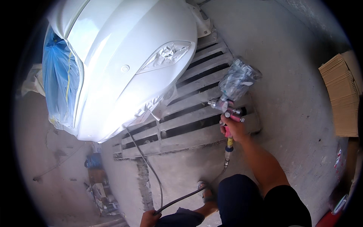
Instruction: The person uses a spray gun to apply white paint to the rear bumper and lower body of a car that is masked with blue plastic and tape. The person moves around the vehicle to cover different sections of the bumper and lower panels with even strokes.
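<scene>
My right hand (pixel 236 129) is wrapped round the grip of a spray paint gun (pixel 226 106), to the right of a white car body (pixel 109 72). On top of the gun sits a cup covered in crumpled clear plastic (pixel 239 78). Its nozzle points left, toward the car's front, and stands apart from it. An air hose fitting (pixel 228 149) hangs below the grip. At the bottom edge my left hand (pixel 149 218) is closed round a dark air hose (pixel 180 199), part of which runs up toward the car. The headlight (pixel 165 56) is covered with masking film.
Under the car's front lies a slatted floor grate (pixel 189 118). Blue plastic sheeting (pixel 59 75) hangs in the car's side opening. Cardboard (pixel 340 96) stands at the right. Assorted clutter (pixel 101 191) lies at the lower left. My sandalled foot (pixel 206 192) is beside the hose.
</scene>
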`<control>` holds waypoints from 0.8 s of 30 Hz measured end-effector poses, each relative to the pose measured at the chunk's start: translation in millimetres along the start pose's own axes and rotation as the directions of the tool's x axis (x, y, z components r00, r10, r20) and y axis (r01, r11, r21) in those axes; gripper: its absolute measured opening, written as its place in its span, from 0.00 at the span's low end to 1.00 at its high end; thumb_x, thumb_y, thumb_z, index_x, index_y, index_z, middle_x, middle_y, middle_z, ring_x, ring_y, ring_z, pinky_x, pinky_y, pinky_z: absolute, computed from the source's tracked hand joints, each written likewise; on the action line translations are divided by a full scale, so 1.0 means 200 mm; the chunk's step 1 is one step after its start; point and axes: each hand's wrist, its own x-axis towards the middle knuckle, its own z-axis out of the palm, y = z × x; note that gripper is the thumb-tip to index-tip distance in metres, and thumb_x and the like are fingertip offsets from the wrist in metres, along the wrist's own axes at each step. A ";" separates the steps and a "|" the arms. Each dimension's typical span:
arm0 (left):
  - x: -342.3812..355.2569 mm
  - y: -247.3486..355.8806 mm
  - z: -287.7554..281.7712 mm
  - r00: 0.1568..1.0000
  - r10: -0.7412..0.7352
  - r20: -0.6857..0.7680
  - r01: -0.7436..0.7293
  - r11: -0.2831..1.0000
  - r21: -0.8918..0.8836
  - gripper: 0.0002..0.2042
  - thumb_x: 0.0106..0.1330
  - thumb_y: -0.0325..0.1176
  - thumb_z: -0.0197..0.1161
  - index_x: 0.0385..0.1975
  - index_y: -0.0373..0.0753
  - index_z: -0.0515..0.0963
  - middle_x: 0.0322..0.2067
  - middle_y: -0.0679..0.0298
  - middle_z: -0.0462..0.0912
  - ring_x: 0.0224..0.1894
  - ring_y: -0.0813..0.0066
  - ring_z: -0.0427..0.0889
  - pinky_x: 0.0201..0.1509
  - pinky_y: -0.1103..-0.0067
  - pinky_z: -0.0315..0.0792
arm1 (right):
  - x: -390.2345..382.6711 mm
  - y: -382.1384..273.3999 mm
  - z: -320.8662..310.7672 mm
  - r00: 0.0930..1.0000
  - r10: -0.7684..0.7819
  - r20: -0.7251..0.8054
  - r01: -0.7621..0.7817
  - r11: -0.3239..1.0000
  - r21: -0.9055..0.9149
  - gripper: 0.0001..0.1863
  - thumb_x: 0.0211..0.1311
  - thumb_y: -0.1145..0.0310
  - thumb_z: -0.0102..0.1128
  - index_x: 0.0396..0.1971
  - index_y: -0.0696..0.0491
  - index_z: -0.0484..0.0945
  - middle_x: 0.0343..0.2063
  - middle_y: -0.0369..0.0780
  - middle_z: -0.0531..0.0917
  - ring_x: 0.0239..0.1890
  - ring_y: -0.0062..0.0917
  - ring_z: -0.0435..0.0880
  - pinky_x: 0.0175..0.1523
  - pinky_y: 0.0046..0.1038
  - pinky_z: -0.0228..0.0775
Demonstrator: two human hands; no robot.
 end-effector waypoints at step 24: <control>0.02 0.07 0.00 0.998 -0.007 -0.065 0.015 0.992 0.124 0.17 0.51 0.46 0.63 0.25 0.35 0.79 0.19 0.51 0.77 0.25 0.57 0.78 0.32 0.68 0.70 | 0.15 0.12 -0.02 0.997 0.042 -0.072 -0.037 0.997 0.062 0.13 0.56 0.58 0.62 0.25 0.51 0.74 0.17 0.31 0.73 0.15 0.16 0.73 0.19 0.19 0.62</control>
